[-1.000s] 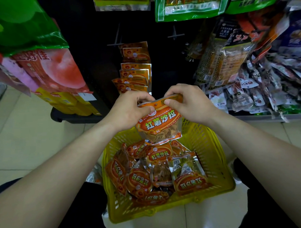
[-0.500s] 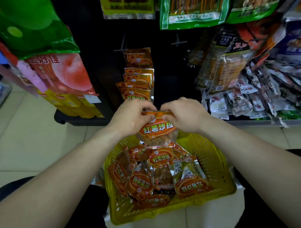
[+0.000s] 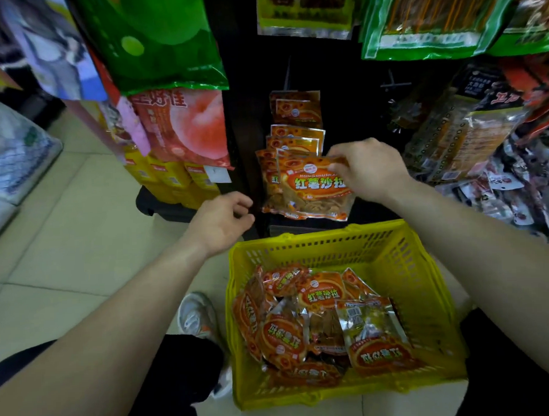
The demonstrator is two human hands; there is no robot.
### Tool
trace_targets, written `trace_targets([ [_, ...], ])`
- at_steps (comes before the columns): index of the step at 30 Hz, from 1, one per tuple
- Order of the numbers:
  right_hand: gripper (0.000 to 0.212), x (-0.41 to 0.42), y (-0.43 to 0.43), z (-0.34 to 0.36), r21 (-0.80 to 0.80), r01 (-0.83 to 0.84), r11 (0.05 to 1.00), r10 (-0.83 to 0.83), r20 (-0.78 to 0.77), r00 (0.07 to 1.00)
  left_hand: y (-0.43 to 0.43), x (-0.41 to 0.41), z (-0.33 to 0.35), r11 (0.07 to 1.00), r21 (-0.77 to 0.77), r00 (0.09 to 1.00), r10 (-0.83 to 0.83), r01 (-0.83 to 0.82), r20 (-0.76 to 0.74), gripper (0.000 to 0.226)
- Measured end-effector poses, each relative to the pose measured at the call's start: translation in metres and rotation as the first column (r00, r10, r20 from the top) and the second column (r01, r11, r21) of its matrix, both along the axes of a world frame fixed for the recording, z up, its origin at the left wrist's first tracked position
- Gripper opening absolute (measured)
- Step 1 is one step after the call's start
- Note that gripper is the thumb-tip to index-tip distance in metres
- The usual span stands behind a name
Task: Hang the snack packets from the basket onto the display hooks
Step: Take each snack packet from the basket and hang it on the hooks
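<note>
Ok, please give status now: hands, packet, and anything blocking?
Right hand pinching orange snack packet at the hung packets. Left hand free, half curled. Yellow basket still stocked. No obstruction seen.

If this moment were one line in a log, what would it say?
step: hanging packet | right hand: holds orange packet at hanging row | left hand: empty, off packet | yellow basket: more packets inside

- Both forearms bare to the frame's edge, no sleeve, watch or ring showing on the left hand (image 3: 219, 222) or right hand (image 3: 370, 168).
- Black trousers (image 3: 179, 366).
- White-grey sneaker (image 3: 196, 316) (orange accents near its sole).
</note>
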State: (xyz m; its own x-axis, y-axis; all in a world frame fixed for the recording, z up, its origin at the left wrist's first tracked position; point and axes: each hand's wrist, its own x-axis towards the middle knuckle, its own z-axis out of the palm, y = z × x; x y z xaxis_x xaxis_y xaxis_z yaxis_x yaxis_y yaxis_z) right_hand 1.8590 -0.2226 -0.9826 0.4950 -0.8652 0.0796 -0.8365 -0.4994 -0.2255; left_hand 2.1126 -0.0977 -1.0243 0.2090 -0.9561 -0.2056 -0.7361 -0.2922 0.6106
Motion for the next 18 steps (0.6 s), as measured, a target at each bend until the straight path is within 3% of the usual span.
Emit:
trace_targets([
  [3,0.036,0.026,-0.022,-0.015,0.073,0.020,0.997,-0.019,-0.021,1.000,-0.007,0.003,-0.021,0.998,0.056,1.000,-0.014,0.013,0.024,0.032],
  [10,0.030,0.068,-0.064,-0.073,0.204,0.015,0.979,-0.016,0.007,1.000,-0.044,-0.017,-0.088,0.979,0.203,0.999,0.019,-0.010,-0.046,0.041],
  [18,0.027,0.081,-0.078,-0.131,0.062,-0.008,0.998,0.002,0.094,0.996,-0.083,-0.037,-0.141,0.967,0.253,0.997,0.006,0.013,-0.078,0.058],
])
